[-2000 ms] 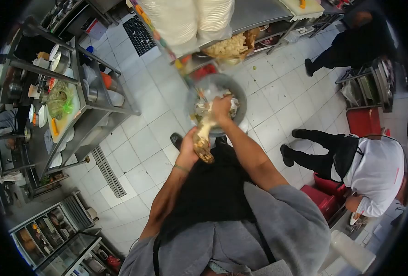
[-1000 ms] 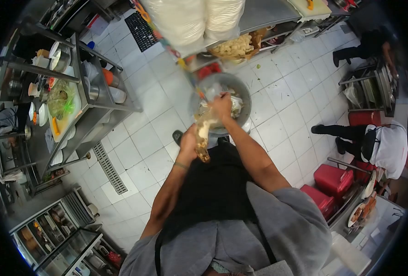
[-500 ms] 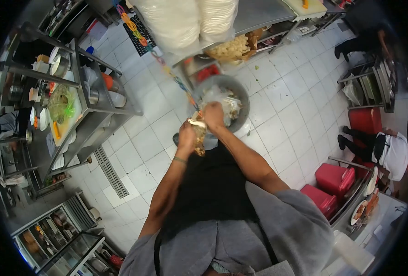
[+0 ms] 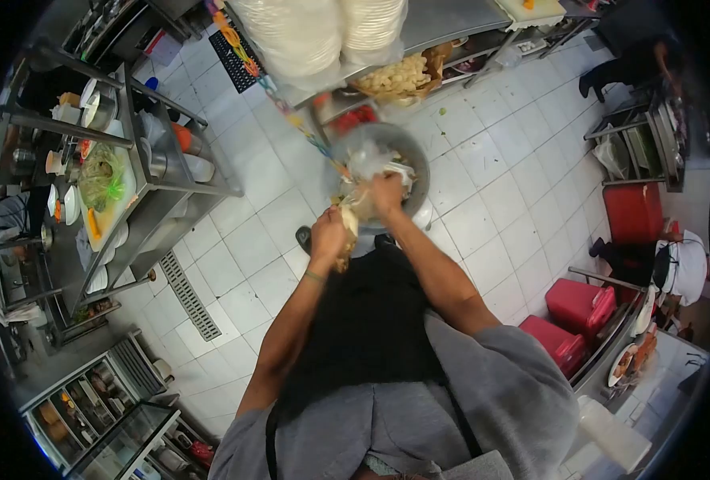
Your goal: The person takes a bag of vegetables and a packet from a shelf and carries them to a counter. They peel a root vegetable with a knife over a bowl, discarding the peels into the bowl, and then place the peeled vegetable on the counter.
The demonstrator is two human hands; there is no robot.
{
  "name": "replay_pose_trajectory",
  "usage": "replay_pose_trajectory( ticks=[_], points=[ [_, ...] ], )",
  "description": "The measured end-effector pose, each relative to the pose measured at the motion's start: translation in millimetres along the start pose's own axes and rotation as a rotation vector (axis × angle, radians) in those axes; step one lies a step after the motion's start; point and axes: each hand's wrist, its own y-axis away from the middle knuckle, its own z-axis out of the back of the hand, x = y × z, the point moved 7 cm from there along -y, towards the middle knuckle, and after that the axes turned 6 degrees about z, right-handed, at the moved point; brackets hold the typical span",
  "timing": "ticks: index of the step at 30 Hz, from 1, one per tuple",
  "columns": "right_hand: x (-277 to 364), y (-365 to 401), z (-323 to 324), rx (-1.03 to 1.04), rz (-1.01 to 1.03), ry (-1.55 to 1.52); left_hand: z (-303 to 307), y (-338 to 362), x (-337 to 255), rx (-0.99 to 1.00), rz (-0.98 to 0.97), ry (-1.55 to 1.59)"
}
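Note:
My left hand (image 4: 329,238) is closed around a small plastic bag (image 4: 345,232) of brownish food, whose lower end hangs below my fingers. Its pale upper part points towards my right hand (image 4: 385,194), which is closed just up and to the right, over the bin. What my right fingers grip is blurred; thin, clear plastic-like material shows between the two hands. A chain of coloured rubber bands (image 4: 291,118) runs down from above and ends close to both hands. Beneath them stands a round grey bin (image 4: 420,180) with plastic and scraps inside.
Wrapped stacks of white containers (image 4: 291,36) sit on a steel counter ahead. A steel shelf unit (image 4: 183,188) with bowls stands left, near a floor drain (image 4: 189,296). Red bins (image 4: 580,306) line the right side. Other people (image 4: 681,268) are at the far right.
My right hand has moved slightly right and down, away from my left hand, over the bin. My left hand still holds the bag, in nearly the same place. The view has shifted a little.

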Motion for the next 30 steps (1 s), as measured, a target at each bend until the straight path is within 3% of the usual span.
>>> replay_pose_trajectory(
  ticks=[3,6,9,12,15,21,24,27,30],
  points=[
    [-4,17,-10,0.016,-0.068,0.041,-10,-9,3,-0.088,-0.064,0.084],
    [2,15,-4,0.038,-0.008,0.169,-13,4,3,-0.077,0.022,0.245],
    [10,-1,8,-0.096,0.169,0.249,-17,13,4,0.017,0.058,0.334],
    [35,-18,27,-0.158,0.261,0.248,-38,-1,41,-0.038,-0.088,0.258],
    [33,-40,35,-0.209,0.27,0.149,-32,0,54,-0.057,0.009,0.327],
    [26,22,1,-0.01,0.102,-0.001,-36,-31,58,0.095,0.124,0.542],
    [37,23,1,-0.012,0.108,0.014,-11,0,8,0.064,-0.002,0.498],
    [35,18,4,-0.03,0.15,0.017,-18,8,6,0.145,0.166,0.82],
    [22,-3,4,-0.114,0.283,0.065,-19,15,10,0.17,0.275,0.801]
  ],
)
